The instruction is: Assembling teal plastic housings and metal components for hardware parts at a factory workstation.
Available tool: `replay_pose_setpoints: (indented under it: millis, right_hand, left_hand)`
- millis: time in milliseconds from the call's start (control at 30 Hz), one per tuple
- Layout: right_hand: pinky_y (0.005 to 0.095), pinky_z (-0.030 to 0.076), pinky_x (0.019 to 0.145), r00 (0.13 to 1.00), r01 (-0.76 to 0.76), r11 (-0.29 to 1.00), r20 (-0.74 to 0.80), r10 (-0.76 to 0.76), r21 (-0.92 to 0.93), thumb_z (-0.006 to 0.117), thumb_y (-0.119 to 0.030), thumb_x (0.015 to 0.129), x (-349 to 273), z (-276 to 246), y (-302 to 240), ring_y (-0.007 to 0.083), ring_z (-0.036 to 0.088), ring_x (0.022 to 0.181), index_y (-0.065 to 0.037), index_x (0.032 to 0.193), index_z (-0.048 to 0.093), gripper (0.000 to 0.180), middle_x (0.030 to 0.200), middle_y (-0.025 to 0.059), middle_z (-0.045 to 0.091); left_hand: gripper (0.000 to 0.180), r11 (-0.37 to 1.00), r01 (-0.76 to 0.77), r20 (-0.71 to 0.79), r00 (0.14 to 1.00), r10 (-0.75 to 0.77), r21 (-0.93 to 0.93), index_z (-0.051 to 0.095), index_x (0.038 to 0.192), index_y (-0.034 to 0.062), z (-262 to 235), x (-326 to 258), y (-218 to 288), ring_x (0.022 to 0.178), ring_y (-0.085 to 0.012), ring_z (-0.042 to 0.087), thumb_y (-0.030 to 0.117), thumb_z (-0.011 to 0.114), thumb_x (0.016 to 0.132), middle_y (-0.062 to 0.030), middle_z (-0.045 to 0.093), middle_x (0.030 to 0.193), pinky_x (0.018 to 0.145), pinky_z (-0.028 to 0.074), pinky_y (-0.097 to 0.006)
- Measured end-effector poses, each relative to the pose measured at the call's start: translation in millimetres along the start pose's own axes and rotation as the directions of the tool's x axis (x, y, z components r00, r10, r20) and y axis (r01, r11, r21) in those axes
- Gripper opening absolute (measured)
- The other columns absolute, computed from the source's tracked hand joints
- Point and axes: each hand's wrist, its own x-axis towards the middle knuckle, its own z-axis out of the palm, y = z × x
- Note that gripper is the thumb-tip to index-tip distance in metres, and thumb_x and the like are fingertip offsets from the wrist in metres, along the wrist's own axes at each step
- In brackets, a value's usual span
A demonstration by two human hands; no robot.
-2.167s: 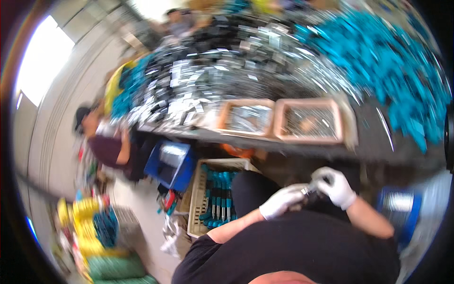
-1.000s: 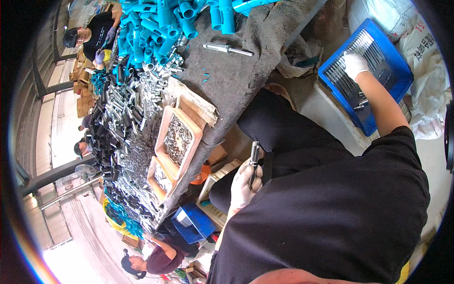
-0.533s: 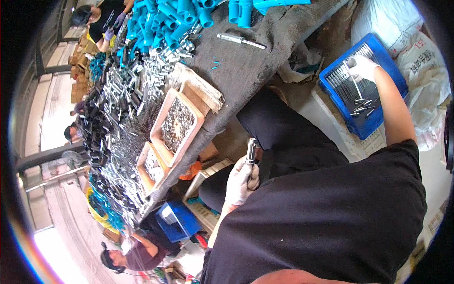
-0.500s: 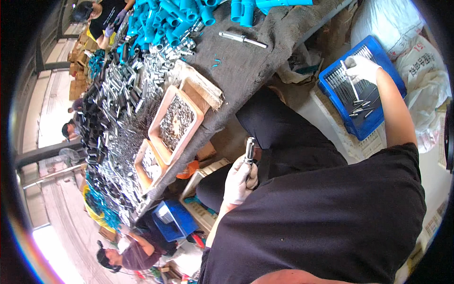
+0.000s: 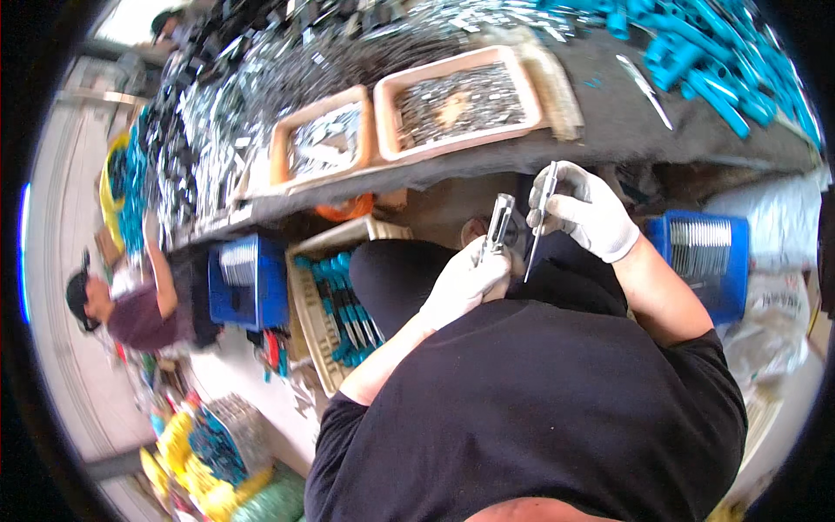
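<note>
In a white glove, my left hand [image 5: 470, 285] is closed around a short shiny metal sleeve [image 5: 499, 219] with a slot along it, held upright over my lap. Just right of it, my right hand [image 5: 593, 216], also gloved, pinches a thin pointed metal rod [image 5: 541, 217] between thumb and fingers. The rod stands nearly upright, close beside the sleeve but apart from it. To the right of my right forearm is a blue crate [image 5: 739, 261] with a row of metal rods [image 5: 701, 237] in it.
Ahead, a cloth-covered bench [image 5: 600, 130] carries two shallow trays of small metal parts, including the larger tray [image 5: 383, 113], heaped metal pieces and teal tubes [image 5: 687, 52]. A cream crate [image 5: 304, 326] of teal-handled tools stands left. Beyond it are another blue crate [image 5: 272, 287] and a seated person [image 5: 143, 309].
The view has turned rightward. My right hand has left the blue crate with the rod and come before my body, near the sleeve in my left hand.
</note>
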Motion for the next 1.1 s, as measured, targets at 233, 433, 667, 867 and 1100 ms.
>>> replay_pose_setpoints:
  millis: [233, 433, 667, 867, 1100]
  right_hand:
    - [0.0291, 0.053, 0.082, 0.996, -0.028, 0.979, -0.088, 0.011, -0.202, 0.062, 0.003, 0.085, 36.2, 47.1, 29.9, 0.0174, 0.063, 0.094, -0.001, 0.109, 0.055, 0.026, 0.099, 0.0090, 0.062]
    - [0.0325, 0.051, 0.082, 0.998, 0.044, 0.883, -0.023, -0.062, -0.466, 0.065, 0.001, 0.081, 56.7, 55.7, 38.0, 0.0188, 0.062, 0.092, -0.003, 0.115, 0.050, 0.037, 0.097, 0.0089, 0.061]
    - [0.0265, 0.048, 0.075, 0.992, 0.086, 0.714, 0.126, 0.003, -0.695, 0.076, -0.013, 0.075, 68.7, 38.1, 33.3, 0.0095, 0.054, 0.081, -0.007, 0.097, 0.055, 0.031, 0.088, 0.0025, 0.059]
    - [0.0338, 0.052, 0.074, 0.875, 0.351, 0.282, 0.420, 0.239, -0.893, 0.065, -0.013, 0.079, 68.2, 47.4, 9.4, 0.0254, 0.063, 0.082, -0.009, 0.095, 0.063, 0.016, 0.088, 0.0094, 0.062]
    - [0.0372, 0.050, 0.075, 0.859, 0.509, 0.055, 0.511, 0.032, -0.859, 0.061, -0.010, 0.080, 47.2, 54.1, 8.5, 0.0290, 0.059, 0.084, -0.012, 0.093, 0.064, 0.013, 0.090, 0.0102, 0.056]
  left_hand:
    - [0.012, 0.994, -0.033, -0.227, 0.974, 0.009, -0.103, 0.052, 0.089, 0.0044, -16.9, -26.1, 21.4, 0.047, -0.0056, 0.038, 0.012, 0.062, 0.087, -0.0006, 0.051, 0.062, 0.044, 0.030, -0.022]
    - [0.018, 0.998, -0.038, -0.288, 0.957, 0.022, -0.048, 0.049, 0.101, 0.0027, -43.8, -25.9, 19.7, 0.049, -0.0069, 0.042, 0.005, 0.060, 0.087, -0.0025, 0.050, 0.064, 0.043, 0.032, -0.021]
    - [0.019, 0.932, -0.081, -0.219, 0.961, 0.167, 0.353, 0.056, 0.099, 0.0026, -56.9, -27.0, 30.2, 0.062, -0.0064, 0.049, 0.012, 0.063, 0.083, -0.0001, 0.052, 0.070, 0.054, 0.042, -0.024]
    - [0.020, 0.954, 0.085, -0.154, 0.987, -0.041, 0.289, 0.056, 0.101, 0.0027, -53.8, -38.7, 36.8, 0.064, -0.0066, 0.047, 0.009, 0.062, 0.082, 0.0005, 0.052, 0.073, 0.058, 0.040, -0.023]
    - [0.031, 0.976, 0.062, -0.191, 0.981, -0.022, 0.207, 0.048, 0.117, 0.0050, -45.4, -32.5, 36.8, 0.060, -0.0049, 0.042, 0.010, 0.057, 0.088, 0.0029, 0.044, 0.069, 0.053, 0.036, -0.020]
